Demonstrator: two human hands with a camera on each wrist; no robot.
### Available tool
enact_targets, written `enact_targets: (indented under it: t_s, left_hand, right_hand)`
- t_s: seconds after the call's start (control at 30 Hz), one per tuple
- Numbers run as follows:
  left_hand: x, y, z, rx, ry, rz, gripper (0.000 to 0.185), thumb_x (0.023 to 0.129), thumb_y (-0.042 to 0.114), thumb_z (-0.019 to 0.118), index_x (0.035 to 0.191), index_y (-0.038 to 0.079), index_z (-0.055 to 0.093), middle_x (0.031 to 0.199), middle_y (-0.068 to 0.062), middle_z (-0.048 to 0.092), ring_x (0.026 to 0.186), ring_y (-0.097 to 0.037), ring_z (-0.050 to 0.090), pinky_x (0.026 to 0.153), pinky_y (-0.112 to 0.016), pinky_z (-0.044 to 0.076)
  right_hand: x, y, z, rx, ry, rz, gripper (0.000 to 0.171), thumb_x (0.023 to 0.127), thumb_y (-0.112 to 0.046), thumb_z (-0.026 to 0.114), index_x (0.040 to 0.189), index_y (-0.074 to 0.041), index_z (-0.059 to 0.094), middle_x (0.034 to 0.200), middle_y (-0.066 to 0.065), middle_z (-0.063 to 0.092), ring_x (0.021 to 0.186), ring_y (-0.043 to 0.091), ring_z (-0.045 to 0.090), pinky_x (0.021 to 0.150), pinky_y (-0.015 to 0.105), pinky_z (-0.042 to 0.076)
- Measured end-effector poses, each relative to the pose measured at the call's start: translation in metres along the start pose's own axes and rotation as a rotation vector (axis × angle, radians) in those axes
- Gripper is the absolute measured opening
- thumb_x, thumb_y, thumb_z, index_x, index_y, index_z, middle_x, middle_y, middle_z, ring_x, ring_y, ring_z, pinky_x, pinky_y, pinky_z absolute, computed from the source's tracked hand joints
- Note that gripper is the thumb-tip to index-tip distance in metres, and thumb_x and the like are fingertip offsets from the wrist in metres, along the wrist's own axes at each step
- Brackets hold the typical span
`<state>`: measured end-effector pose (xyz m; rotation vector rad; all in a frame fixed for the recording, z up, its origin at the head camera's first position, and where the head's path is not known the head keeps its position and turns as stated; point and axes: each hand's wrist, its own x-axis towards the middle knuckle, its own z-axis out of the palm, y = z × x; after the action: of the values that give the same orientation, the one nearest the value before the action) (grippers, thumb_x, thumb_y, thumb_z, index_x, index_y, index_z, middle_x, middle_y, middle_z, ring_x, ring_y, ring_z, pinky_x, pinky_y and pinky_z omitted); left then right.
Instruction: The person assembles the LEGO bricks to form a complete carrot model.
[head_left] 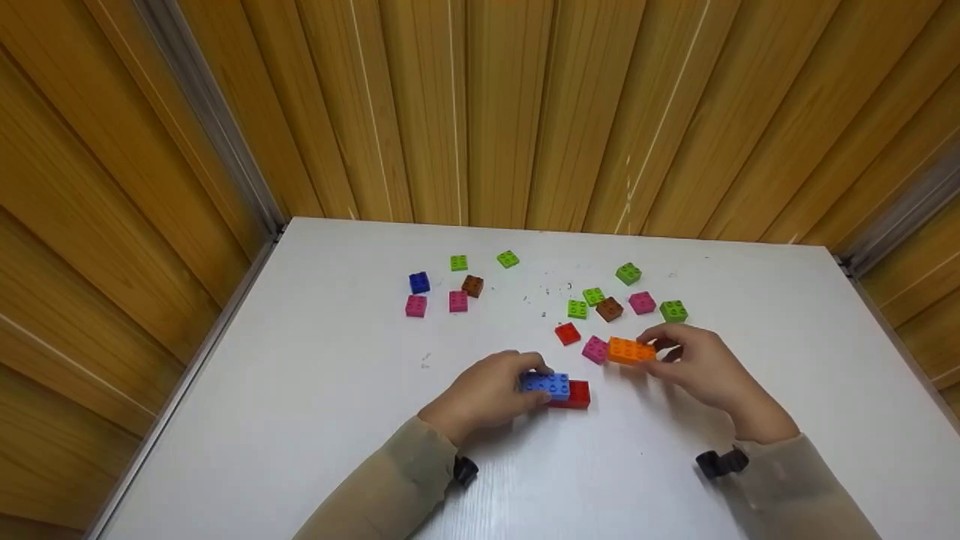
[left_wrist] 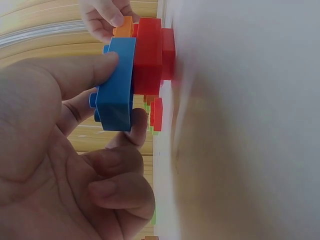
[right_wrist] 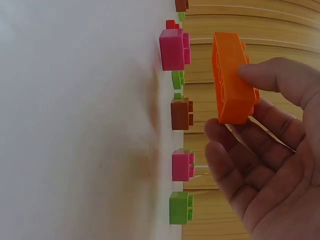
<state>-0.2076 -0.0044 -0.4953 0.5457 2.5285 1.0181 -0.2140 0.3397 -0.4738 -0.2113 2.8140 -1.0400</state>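
My left hand (head_left: 495,390) pinches a blue brick (head_left: 551,385) between thumb and fingers. That brick overlaps a long red brick (head_left: 578,394), which juts out to its right. In the left wrist view, the blue brick (left_wrist: 117,82) lies against the red brick (left_wrist: 148,55), and another red piece (left_wrist: 168,54) shows on the table side. My right hand (head_left: 694,364) pinches an orange brick (head_left: 628,350) by its right end. The right wrist view has this orange brick (right_wrist: 232,82) raised above the white surface, its hollow underside facing the table.
Around the hands on the white table (head_left: 315,420) lie loose bricks: a small red one (head_left: 568,334), a pink one (head_left: 595,349) beside the orange brick, a brown one (head_left: 609,309) and several green ones. Farther left sits a dark blue brick (head_left: 419,283). Wood-patterned walls (head_left: 502,112) enclose the table.
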Motion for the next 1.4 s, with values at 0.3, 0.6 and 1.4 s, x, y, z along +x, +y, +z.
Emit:
enact_targets:
  t_s: [0.3, 0.6, 1.4]
  left_hand:
    - [0.000, 0.001, -0.001, -0.013, -0.015, -0.025, 0.030, 0.104, 0.043, 0.082, 0.133, 0.041, 0.077, 0.133, 0.011, 0.076, 0.125, -0.017, 0.066, 0.122, -0.048, 0.055]
    - [0.000, -0.001, -0.002, -0.006, -0.014, 0.004, 0.029, 0.105, 0.040, 0.082, 0.133, 0.038, 0.077, 0.126, 0.011, 0.076, 0.117, -0.016, 0.065, 0.119, -0.046, 0.056]
    - [-0.001, -0.001, -0.002, 0.004, -0.004, 0.021, 0.026, 0.105, 0.039, 0.081, 0.131, 0.039, 0.077, 0.126, 0.009, 0.075, 0.115, -0.017, 0.064, 0.118, -0.046, 0.056]
  right_hand:
    - [-0.003, -0.013, 0.014, 0.042, -0.079, -0.060, 0.033, 0.099, -0.020, 0.087, 0.129, -0.012, 0.078, 0.130, 0.008, 0.079, 0.114, 0.026, 0.070, 0.092, 0.019, 0.057]
    - [-0.006, -0.023, 0.026, 0.058, -0.154, -0.156, 0.028, 0.098, -0.020, 0.086, 0.125, -0.017, 0.080, 0.128, 0.003, 0.080, 0.111, 0.022, 0.070, 0.097, 0.027, 0.059]
    - [-0.004, -0.022, 0.042, 0.089, -0.178, -0.223, 0.031, 0.097, -0.016, 0.089, 0.127, -0.021, 0.082, 0.126, 0.003, 0.078, 0.105, 0.019, 0.067, 0.095, 0.024, 0.060]
